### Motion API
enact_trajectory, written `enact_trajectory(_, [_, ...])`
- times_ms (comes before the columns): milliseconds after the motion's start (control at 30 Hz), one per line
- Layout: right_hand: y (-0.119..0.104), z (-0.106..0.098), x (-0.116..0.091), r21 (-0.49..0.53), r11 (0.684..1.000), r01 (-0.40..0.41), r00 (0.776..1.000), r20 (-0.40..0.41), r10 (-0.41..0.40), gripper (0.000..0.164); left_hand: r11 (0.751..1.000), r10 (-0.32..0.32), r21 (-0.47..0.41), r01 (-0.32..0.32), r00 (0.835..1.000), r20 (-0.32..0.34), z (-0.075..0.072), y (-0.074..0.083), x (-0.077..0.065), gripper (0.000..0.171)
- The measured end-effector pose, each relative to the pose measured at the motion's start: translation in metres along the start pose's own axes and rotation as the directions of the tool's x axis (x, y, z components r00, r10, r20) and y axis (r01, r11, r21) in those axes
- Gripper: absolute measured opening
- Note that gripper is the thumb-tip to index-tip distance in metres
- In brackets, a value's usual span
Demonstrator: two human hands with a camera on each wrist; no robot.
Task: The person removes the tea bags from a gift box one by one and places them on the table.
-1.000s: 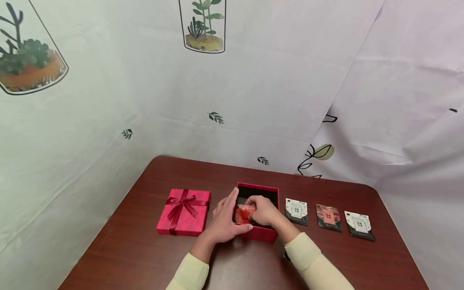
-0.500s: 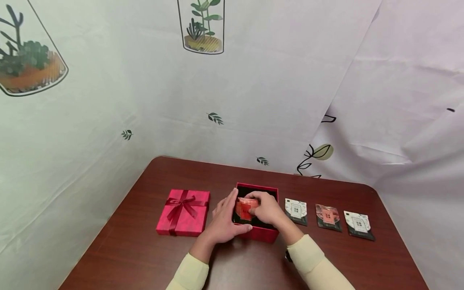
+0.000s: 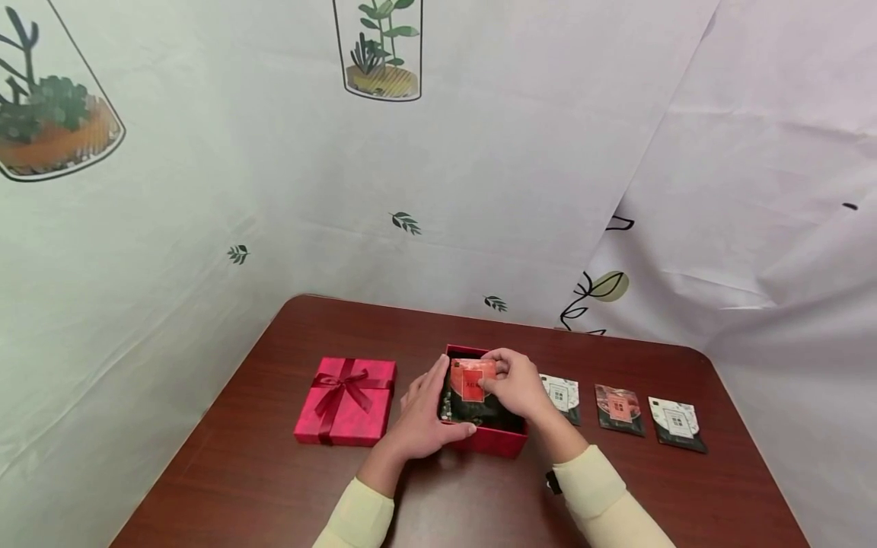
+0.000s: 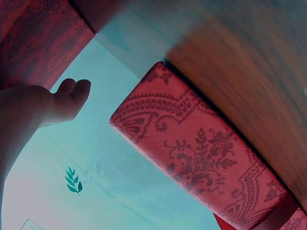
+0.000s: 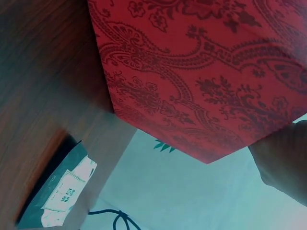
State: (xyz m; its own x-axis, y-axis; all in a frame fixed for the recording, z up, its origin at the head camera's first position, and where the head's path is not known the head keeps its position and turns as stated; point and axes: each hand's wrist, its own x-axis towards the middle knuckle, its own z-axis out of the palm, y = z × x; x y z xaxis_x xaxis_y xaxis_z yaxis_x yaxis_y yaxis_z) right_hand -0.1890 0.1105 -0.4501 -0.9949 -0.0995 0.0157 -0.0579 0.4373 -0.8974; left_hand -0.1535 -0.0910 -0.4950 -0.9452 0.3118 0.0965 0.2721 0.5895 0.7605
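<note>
In the head view, an open red gift box [image 3: 488, 443] with a black inside stands mid-table. My left hand [image 3: 426, 417] lies along its left wall, fingers straight, thumb along the front. A flat sachet [image 3: 473, 403], red-orange above and black below, is pinched at its right edge between the thumb and fingers of my right hand [image 3: 517, 383]; it lies tilted over the box opening. The left wrist view has my left hand [image 4: 64, 103] beside the patterned box wall [image 4: 36, 43]. The right wrist view shows the outer box wall [image 5: 201, 72], with my right hand [image 5: 283, 160] partly behind it.
Left of the box lies the red lid [image 3: 347, 401] with a dark ribbon bow. To the right, in a row, are a white-and-black sachet [image 3: 562, 396], a red-and-black sachet [image 3: 620, 409] and another white-and-black sachet [image 3: 677, 423]. A printed cloth [image 3: 438, 167] hangs behind the table [image 3: 274, 487].
My right hand has drawn the red-and-black sachet up from inside the box, and more of its face now shows. The left hand has stayed at the box's left side.
</note>
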Motion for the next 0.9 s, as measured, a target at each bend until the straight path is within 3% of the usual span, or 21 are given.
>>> enact_trajectory(300, [0.003,-0.008,-0.002,0.181,0.983,-0.030,0.999,-0.030,0.036,0.025,1.000,0.000,-0.004,0.000,1.000,-0.011,0.000,0.001,-0.001,0.118])
enact_trajectory(900, [0.002,-0.024,-0.016,0.297,0.953,-0.051,0.999,-0.002,0.054,0.030,1.000,0.002,-0.002,-0.002,1.000,-0.017,0.001,0.000,0.000,0.119])
